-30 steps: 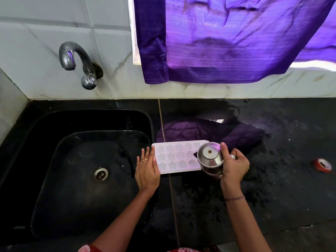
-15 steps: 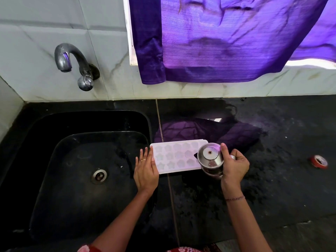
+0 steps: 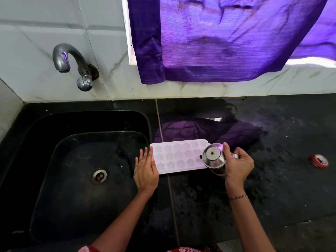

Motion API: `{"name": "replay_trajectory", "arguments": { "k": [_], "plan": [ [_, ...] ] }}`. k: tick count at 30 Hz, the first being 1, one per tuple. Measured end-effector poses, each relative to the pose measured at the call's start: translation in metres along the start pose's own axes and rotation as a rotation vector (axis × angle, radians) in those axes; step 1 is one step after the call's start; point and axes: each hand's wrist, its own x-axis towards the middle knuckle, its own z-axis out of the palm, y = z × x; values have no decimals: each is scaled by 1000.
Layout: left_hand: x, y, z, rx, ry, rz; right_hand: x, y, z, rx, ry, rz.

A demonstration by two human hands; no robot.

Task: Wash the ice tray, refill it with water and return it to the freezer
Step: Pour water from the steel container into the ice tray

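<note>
One tap (image 3: 72, 64) over one black sink (image 3: 87, 179) — left hand (image 3: 146, 170) flat, fingers straight, against one white ice tray (image 3: 179, 157) on the counter (image 3: 272, 188); right hand (image 3: 237, 165) wraps one steel cup (image 3: 213, 158), tipped over the tray's right end — one red tape roll (image 3: 319, 160) far right.

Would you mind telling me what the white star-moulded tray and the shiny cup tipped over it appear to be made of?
White star-moulded ice tray: likely plastic or silicone; matte, slightly translucent, with moulded star cells. Shiny cup in the right hand: probably stainless steel; mirror-like highlights and reflections on its base.
</note>
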Motion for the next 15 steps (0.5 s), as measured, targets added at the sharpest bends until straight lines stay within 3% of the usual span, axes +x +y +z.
{"name": "replay_trajectory", "arguments": {
  "k": [9,15],
  "plan": [
    [0,0,0,6,0,1,4,-3,0,-5,21,-13],
    [0,-1,0,12,-11,0,8,0,-3,96,43,110]
  ]
}}
